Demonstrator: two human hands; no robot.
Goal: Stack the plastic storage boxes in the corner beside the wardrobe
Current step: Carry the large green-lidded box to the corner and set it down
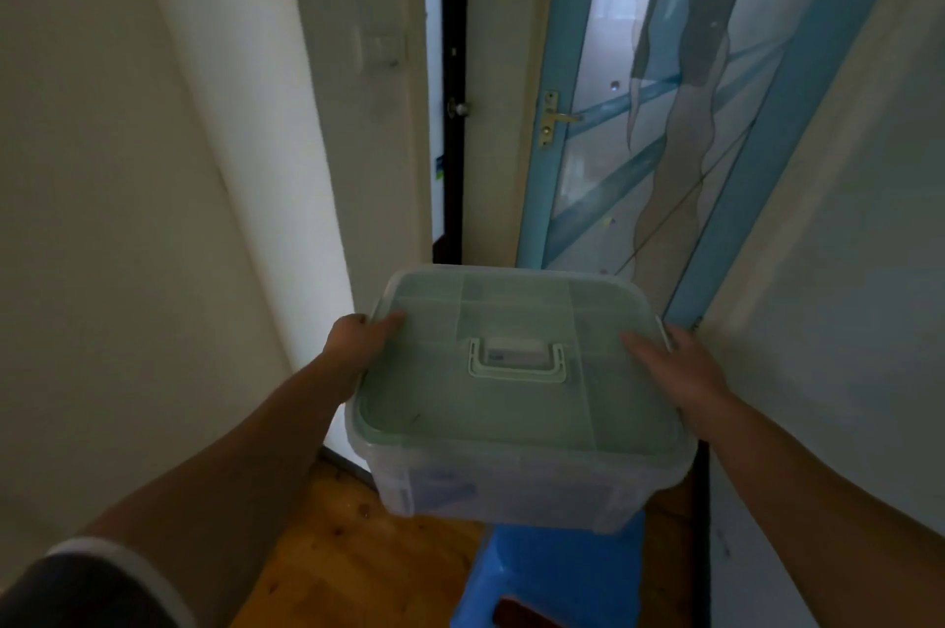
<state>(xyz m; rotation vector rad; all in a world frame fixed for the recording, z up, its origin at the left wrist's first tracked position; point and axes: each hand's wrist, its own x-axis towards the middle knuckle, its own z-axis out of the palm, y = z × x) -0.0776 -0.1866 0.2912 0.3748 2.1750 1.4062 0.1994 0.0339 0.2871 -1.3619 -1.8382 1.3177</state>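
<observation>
Carries 1 clear plastic storage box (511, 484) in mid-air at 6 o'clock in the view, with its pale green lid (511, 412) on and the white carry handle (516, 359) folded flat at centre. Grips it from 2 sides: left hand (358, 346) at the lid's 9 o'clock edge, thumb on top, fingers hidden past the rim but clamped on the box; right hand (680, 366) at 3 o'clock, thumb on the lid, fingers wrapped over the edge. Hangs over a blue stool (552, 571), perhaps just clear of it, though hard to tell from above. Faces a blue-framed glass door (665, 141) at 1 o'clock, with wooden floor (358, 551) at 7 o'clock. Shows no wardrobe and no second box, so probably mid-carry.

Could drop the body away from the lid if the clips are unlatched, given so high a hold. Could knock a corner into the glass in this narrow gap. Could trip on the stool, half hidden beneath the box.
</observation>
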